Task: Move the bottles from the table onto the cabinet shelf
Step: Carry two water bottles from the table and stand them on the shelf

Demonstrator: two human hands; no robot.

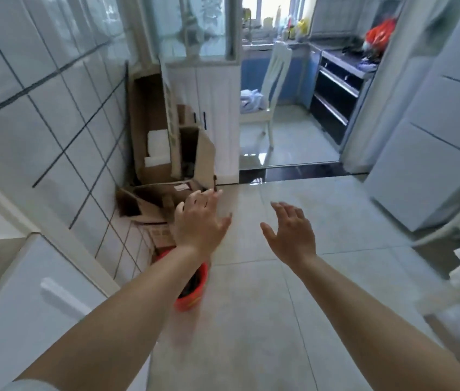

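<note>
Both bare forearms stretched forward; left hand (198, 218) and right hand (291, 231) empty, fingers spread.

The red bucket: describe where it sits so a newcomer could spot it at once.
Start at the tiled wall on the left and follow it down to the floor. The red bucket stands there, partly hidden under the left forearm, nearer than the cardboard boxes. It is the only round, bright red thing there.

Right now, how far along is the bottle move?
Nothing shows as done: no table or task bottles in view. Both hands, left and right, are open and carry nothing above the tiled floor. The white cabinet stands ahead; every bottle appears left to fetch.
</note>
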